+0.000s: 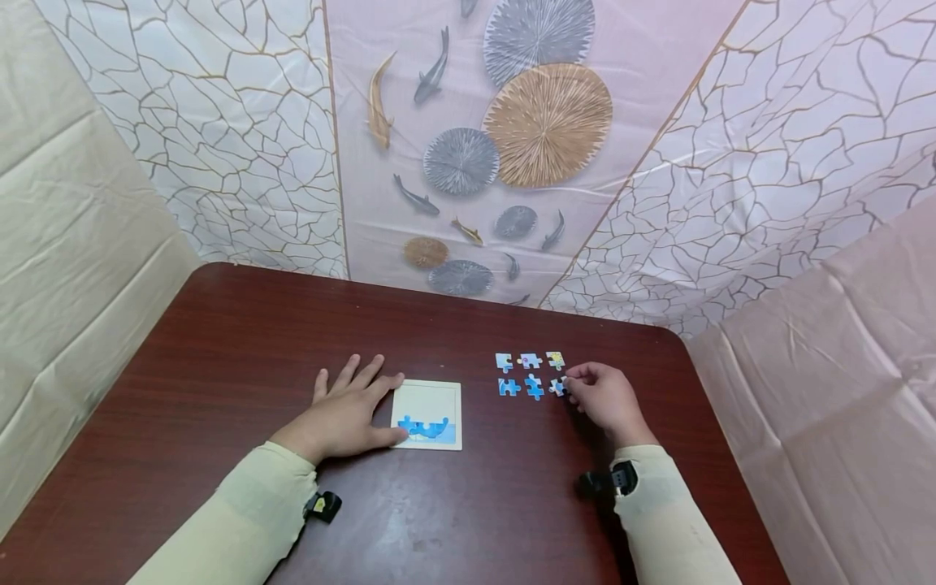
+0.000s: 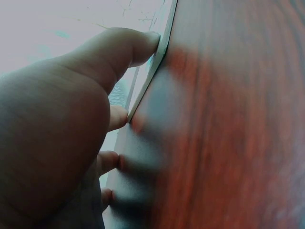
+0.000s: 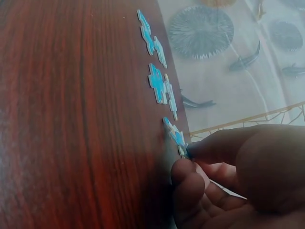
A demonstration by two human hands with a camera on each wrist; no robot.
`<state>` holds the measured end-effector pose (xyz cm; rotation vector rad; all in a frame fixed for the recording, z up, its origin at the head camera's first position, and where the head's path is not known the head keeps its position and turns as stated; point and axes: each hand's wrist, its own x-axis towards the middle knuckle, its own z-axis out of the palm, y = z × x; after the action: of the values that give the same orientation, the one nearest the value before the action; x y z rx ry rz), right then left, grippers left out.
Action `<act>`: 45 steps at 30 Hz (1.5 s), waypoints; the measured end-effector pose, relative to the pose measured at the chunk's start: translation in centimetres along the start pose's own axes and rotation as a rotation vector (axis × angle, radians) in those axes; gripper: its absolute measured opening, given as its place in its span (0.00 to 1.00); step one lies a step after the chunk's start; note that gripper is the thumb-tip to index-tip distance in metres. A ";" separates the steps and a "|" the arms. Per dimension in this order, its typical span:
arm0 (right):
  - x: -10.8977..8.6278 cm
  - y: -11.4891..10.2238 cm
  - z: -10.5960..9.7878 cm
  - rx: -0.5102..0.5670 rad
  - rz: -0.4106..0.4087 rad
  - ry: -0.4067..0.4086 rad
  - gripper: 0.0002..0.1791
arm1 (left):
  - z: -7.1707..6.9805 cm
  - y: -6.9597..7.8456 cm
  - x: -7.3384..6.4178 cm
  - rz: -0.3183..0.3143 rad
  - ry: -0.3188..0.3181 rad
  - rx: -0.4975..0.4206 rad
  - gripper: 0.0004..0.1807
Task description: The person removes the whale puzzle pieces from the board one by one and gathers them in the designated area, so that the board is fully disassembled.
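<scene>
A square, cream puzzle board (image 1: 427, 398) lies on the table, with blue puzzle pieces (image 1: 430, 427) along its lower edge. My left hand (image 1: 344, 416) rests at its left side, fingers spread. The thumb (image 2: 136, 45) touches the near part of the board and the index finger reaches its far left corner. To the right, my right hand (image 1: 607, 400) pinches the edge of a blue and white puzzle piece (image 3: 175, 134) between thumb and finger. That piece lies at the near right end of two rows of loose pieces; the fingertips partly cover it.
Other loose puzzle pieces (image 1: 530, 361) lie in the two rows between the board and my right hand. The dark red wooden table (image 1: 468, 512) ends at a patterned cloth backdrop (image 1: 453, 219), with plain cloth at both sides.
</scene>
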<state>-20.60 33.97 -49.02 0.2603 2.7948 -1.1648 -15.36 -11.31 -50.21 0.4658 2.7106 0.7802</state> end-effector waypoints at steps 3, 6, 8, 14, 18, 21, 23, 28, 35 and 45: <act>0.1 0.0 0.1 -0.031 -0.002 0.008 0.12 | 0.0 0.0 0.0 0.003 0.003 -0.009 0.52; 0.1 0.0 0.2 -0.069 -0.004 0.014 0.11 | 0.0 0.0 0.0 -0.001 0.000 -0.008 0.53; 0.1 -0.2 0.2 -0.098 -0.002 0.020 0.11 | 0.0 0.0 0.0 -0.001 -0.001 -0.007 0.53; 0.0 -0.5 0.2 -0.185 -0.005 0.034 0.11 | 0.1 -0.1 0.1 -0.004 -0.008 0.013 0.54; 0.1 -0.4 0.1 -0.220 -0.001 0.038 0.11 | 0.1 -0.1 0.1 -0.003 -0.008 0.019 0.55; 0.0 -0.6 0.1 -0.250 0.009 0.045 0.10 | 0.1 -0.1 0.2 -0.002 -0.012 0.019 0.56; -0.3 -0.9 0.1 -0.274 0.001 0.056 0.09 | 0.1 -0.1 0.2 -0.003 -0.015 0.019 0.56; -1.6 -3.0 0.7 -0.319 -0.115 0.069 0.08 | 0.1 0.0 0.2 -0.006 -0.014 0.015 0.56; -4.0 -8.3 3.3 -0.307 -0.345 -0.045 0.06 | -0.1 0.0 0.1 -0.008 -0.004 0.025 0.56; -6.6 -13.0 9.7 -0.295 -0.588 -0.291 0.06 | 0.0 0.0 0.2 -0.013 -0.010 0.031 0.56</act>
<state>-16.42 17.29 -45.79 -0.7360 2.7868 -0.7550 -15.50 -11.28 -50.29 0.4571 2.7173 0.7321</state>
